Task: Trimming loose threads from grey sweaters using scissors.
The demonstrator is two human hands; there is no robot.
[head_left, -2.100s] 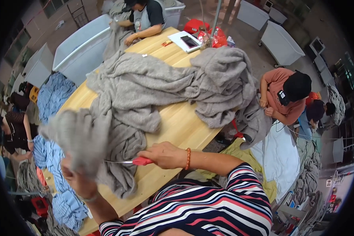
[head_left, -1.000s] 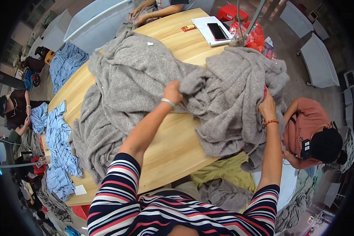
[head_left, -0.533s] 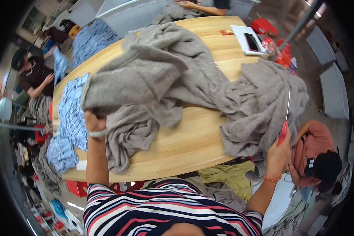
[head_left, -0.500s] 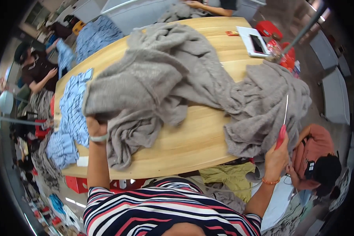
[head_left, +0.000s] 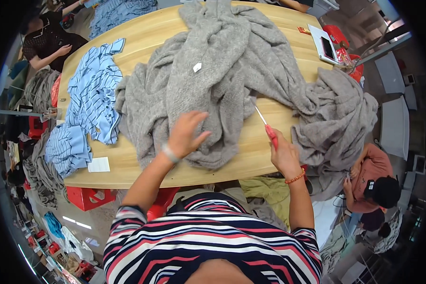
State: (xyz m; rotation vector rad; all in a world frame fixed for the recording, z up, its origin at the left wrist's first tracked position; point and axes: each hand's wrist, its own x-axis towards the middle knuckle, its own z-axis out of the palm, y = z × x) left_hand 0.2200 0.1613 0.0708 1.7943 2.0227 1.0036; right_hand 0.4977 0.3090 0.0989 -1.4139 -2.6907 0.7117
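Note:
A grey fuzzy knit garment (head_left: 199, 61) lies spread over the middle of the table, with a small white tag (head_left: 197, 67) on it. My left hand (head_left: 187, 135), slightly blurred, is over its near part with fingers spread and nothing held. In my right hand (head_left: 285, 154) is a tool with a red handle (head_left: 271, 136) and a thin, straight metal shaft. Its tip points away from me, close to the garment's right side; whether they touch I cannot tell. Right of that hand, more grey knit cloth (head_left: 336, 118) is heaped and hangs over the table edge.
Blue striped garments (head_left: 92, 90) and a small white paper (head_left: 99, 164) lie on the wooden table (head_left: 258, 161) at left. A phone (head_left: 327, 48) rests on a white pad at far right. Co-workers sit at left (head_left: 49, 40) and right (head_left: 371, 175). Red bins stand below.
The grey garment now lies flatter and farther away, its white tag showing. My left hand has let go of its edge and moved right. My right hand has moved left with the red-handled tool.

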